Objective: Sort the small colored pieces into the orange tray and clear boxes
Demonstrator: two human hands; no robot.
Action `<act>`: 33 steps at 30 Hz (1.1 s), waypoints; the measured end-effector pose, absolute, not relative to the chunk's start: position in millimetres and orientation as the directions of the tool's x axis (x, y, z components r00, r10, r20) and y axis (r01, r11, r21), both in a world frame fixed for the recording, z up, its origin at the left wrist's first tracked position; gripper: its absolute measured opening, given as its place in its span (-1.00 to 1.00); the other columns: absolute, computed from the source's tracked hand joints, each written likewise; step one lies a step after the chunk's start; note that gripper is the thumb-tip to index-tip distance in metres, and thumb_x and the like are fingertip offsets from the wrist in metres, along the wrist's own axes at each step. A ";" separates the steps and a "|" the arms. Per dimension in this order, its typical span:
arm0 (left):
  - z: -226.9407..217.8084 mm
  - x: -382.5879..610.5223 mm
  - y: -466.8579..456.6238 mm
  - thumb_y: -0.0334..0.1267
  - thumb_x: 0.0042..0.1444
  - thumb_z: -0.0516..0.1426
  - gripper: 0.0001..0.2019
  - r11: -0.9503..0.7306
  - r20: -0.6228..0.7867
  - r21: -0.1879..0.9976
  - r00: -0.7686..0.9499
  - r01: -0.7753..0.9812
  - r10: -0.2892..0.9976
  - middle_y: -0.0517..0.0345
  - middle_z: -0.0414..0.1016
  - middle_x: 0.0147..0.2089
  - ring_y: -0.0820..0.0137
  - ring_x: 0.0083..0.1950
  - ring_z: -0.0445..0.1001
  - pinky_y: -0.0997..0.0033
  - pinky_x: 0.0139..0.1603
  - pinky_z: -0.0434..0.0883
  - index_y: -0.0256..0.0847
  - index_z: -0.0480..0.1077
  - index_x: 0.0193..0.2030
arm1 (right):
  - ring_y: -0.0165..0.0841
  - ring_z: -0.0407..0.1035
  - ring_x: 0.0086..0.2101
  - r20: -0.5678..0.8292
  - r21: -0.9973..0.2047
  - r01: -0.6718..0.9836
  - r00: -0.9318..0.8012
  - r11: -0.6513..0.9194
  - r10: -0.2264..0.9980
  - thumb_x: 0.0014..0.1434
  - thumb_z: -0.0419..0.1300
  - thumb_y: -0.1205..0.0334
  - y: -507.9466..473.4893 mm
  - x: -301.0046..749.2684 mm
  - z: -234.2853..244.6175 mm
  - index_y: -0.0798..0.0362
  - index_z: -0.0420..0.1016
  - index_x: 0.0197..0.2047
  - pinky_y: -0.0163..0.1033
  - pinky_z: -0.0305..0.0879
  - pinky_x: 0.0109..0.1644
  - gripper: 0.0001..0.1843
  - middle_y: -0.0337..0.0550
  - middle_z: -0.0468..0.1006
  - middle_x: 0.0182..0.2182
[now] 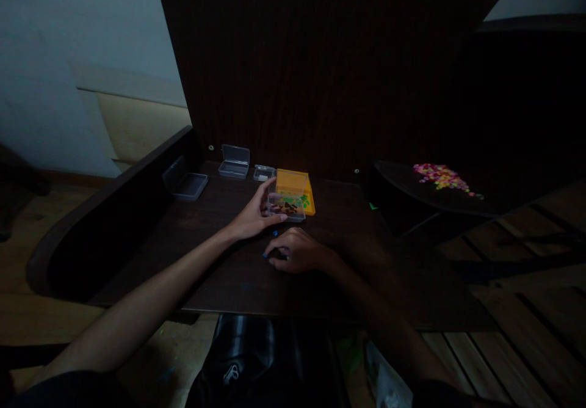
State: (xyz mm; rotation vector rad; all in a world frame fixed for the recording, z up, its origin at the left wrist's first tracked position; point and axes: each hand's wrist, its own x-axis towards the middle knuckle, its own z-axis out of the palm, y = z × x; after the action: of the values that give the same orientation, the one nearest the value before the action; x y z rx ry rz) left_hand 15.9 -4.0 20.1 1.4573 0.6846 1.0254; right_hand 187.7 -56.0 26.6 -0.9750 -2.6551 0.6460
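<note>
L hand [251, 217] grasps 1 clear plastic box [298, 217], thumb on the near side, fingers round the L/far side; box is rect., lid up, w/ a scatter of small dk brown bits [287, 208], too many to count. R hand [296, 252] is curled just nearer the body, 1 tiny blue piece [265, 255] at its fingertips; pinched or only touched, can't tell. 1 more blue bit [275, 233] on the counter [229, 283], between the hands.

Behind the held box, partly overlapped: 1 yellow-orange plastic tray [312, 209], rect., w/ several green bits [306, 201]. 3 other clear rect. boxes to the L: 1 wide w/ lid up [195, 186], 1 mid w/ lid up [234, 170], 1 small [264, 173]. Counter = dk wood, smooth, faint grain. Far R, on a dk curved ledge [399, 182]: 1 heap of pink/yellow bits [442, 177], uncountable.
</note>
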 end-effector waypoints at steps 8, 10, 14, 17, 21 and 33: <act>17.9 15.3 -2.4 -0.25 -0.06 0.38 -0.02 -0.172 0.218 0.975 0.447 -0.142 0.868 -0.13 0.30 0.18 0.07 0.11 0.46 -0.13 0.12 0.42 0.00 -0.09 0.41 | -0.50 0.18 -0.55 0.012 -0.468 0.609 -0.720 0.640 0.694 0.09 0.30 0.29 -57.0 182.2 28.1 0.04 0.63 -0.22 -0.35 -0.01 -0.38 -0.85 -0.37 0.33 -0.63; 17.8 15.3 -2.4 -0.25 -0.06 0.38 -0.03 -0.178 0.223 0.974 0.446 -0.141 0.867 -0.13 0.30 0.17 0.07 0.11 0.46 -0.11 0.11 0.43 0.01 -0.08 0.41 | -0.50 0.17 -0.55 0.008 -0.463 0.615 -0.718 0.638 0.696 0.12 0.29 0.28 -56.7 181.3 28.7 0.04 0.63 -0.22 -0.35 -0.02 -0.38 -0.86 -0.37 0.32 -0.63; 17.2 15.3 -2.2 -0.25 -0.05 0.37 -0.05 -0.194 0.245 0.968 0.451 -0.157 0.858 -0.10 0.30 0.16 0.10 0.08 0.47 -0.09 0.09 0.45 0.03 -0.06 0.41 | -0.49 0.19 -0.54 -0.011 -0.457 0.617 -0.724 0.641 0.689 0.20 0.23 0.27 -55.8 180.2 31.8 0.05 0.62 -0.19 -0.34 -0.02 -0.38 -0.85 -0.33 0.38 -0.59; 16.9 15.2 -1.7 -0.26 -0.05 0.37 -0.05 -0.199 0.249 0.968 0.448 -0.156 0.859 -0.09 0.30 0.17 0.13 0.06 0.47 -0.08 0.09 0.44 0.04 -0.06 0.41 | -0.47 0.23 -0.50 -0.016 -0.422 0.646 -0.707 0.636 0.707 0.26 0.17 0.24 -54.8 179.2 32.5 0.06 0.60 -0.13 -0.33 0.02 -0.34 -0.80 -0.29 0.45 -0.53; 17.3 15.2 -1.3 -0.27 -0.06 0.37 -0.05 -0.203 0.257 0.965 0.448 -0.166 0.856 -0.08 0.30 0.17 0.14 0.05 0.46 -0.09 0.12 0.41 0.04 -0.05 0.41 | -0.40 0.33 -0.41 -0.015 -0.343 0.711 -0.658 0.614 0.753 0.29 0.14 0.20 -52.8 177.9 27.3 0.06 0.58 -0.06 -0.31 0.09 -0.26 -0.76 -0.21 0.53 -0.44; 22.2 14.9 -4.2 -0.27 -0.06 0.37 -0.04 -0.195 0.238 0.970 0.438 -0.143 0.867 -0.12 0.29 0.20 0.13 0.08 0.46 -0.07 0.12 0.43 0.01 -0.07 0.41 | -0.46 0.28 -0.52 0.066 -0.431 0.616 -0.707 0.660 0.704 0.17 0.23 0.26 -53.4 184.6 28.8 0.05 0.59 -0.14 -0.34 0.08 -0.34 -0.81 -0.31 0.45 -0.56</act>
State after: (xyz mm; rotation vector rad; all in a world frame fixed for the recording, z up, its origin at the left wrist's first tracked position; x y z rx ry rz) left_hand 14.9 -4.2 22.2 1.4844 0.6741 1.0479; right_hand 184.6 -53.4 28.8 -1.0705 -2.6494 0.5630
